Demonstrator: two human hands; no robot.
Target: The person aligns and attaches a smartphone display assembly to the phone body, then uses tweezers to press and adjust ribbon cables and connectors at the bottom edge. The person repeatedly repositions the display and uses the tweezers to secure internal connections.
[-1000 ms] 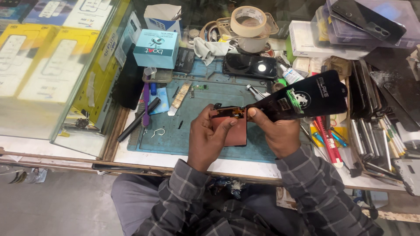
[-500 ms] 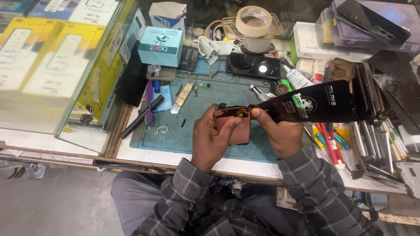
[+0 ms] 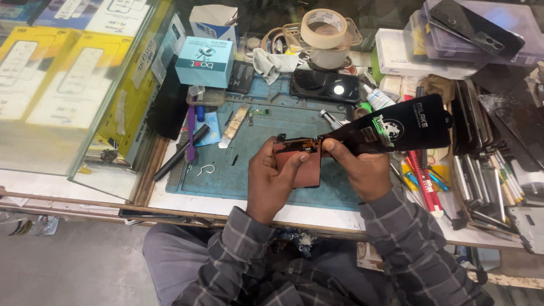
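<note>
Two hands are gripping a reddish phone screen panel over the blue work mat: left hand is clasping it, right hand is pinching its top edge and a black packet

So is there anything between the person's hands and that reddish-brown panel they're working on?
Nothing visible. The left hand already grips the reddish-brown panel, thumb across its face, and the right hand pinches its top edge while also holding a black packet. The panel sits above the blue mat.
</note>
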